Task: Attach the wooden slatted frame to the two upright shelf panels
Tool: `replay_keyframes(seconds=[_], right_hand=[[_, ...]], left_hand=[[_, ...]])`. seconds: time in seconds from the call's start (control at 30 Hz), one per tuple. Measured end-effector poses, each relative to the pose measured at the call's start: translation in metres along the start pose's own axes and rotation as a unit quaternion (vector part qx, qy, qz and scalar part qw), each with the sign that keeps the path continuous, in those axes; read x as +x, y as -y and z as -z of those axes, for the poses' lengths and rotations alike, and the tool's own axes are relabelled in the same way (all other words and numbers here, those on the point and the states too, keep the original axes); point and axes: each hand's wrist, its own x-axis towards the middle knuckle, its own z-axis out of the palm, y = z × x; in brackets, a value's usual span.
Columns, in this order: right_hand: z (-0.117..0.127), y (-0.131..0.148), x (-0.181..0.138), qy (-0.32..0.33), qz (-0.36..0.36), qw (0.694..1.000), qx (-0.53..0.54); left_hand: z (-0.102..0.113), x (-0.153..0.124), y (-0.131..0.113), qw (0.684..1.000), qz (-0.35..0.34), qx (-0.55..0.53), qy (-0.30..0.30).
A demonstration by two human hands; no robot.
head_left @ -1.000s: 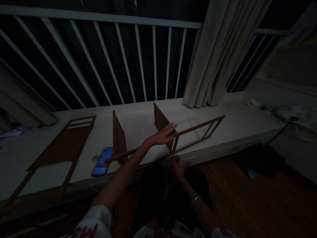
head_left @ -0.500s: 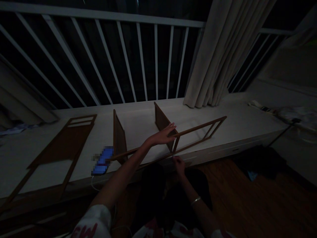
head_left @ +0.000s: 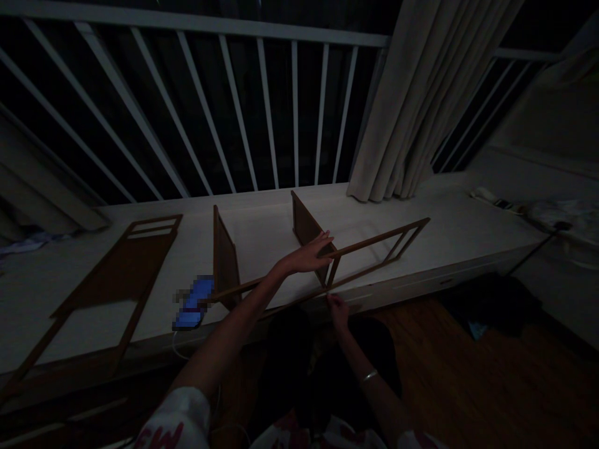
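A brown wooden rack frame (head_left: 379, 240) lies on its side on the white ledge, with two shelf panels standing up from it: a left panel (head_left: 225, 249) and a right panel (head_left: 309, 221). My left hand (head_left: 306, 255) rests over the upper rail where the right panel meets it, fingers stretched out. Below, at the lower rail by the same panel, my right hand (head_left: 339, 310) has its fingertips pinched together against the joint. Whatever sits between those fingers is too small and dark to make out.
Another brown wooden piece (head_left: 112, 268) lies flat at the left. A phone (head_left: 194, 305), blurred out, with a white cable (head_left: 176, 349) sits by the rack's left end. Behind are a white railing (head_left: 196, 25) and a curtain (head_left: 416, 112). A dark heap (head_left: 491, 305) lies on the wooden floor.
Almost nothing differs. Both hands stay at the same joint, and the rack has not visibly moved; the view has shifted very slightly.
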Motion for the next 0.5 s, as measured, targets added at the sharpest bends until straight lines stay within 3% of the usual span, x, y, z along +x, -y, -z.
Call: replay_keyframes(seconds=[0.13, 0.3, 0.4, 0.5], right_hand=[[0.008, 0.008, 0.001, 0.014, 0.041, 0.998, -0.042], [0.014, 0.013, 0.001, 0.046, 0.115, 0.978, -0.169], [0.010, 0.010, -0.002, 0.034, 0.101, 0.984, -0.140], [0.002, 0.005, -0.006, 0.020, 0.037, 0.998, -0.038]], left_hand=[[0.000, 0.000, 0.001, 1.000, -0.003, 0.002, 0.002], [0.001, 0.001, 0.001, 1.000, 0.001, 0.001, 0.008], [0.001, 0.001, 0.002, 1.000, 0.001, 0.005, 0.007], [0.000, 0.001, 0.003, 1.000, 0.000, 0.007, 0.004]])
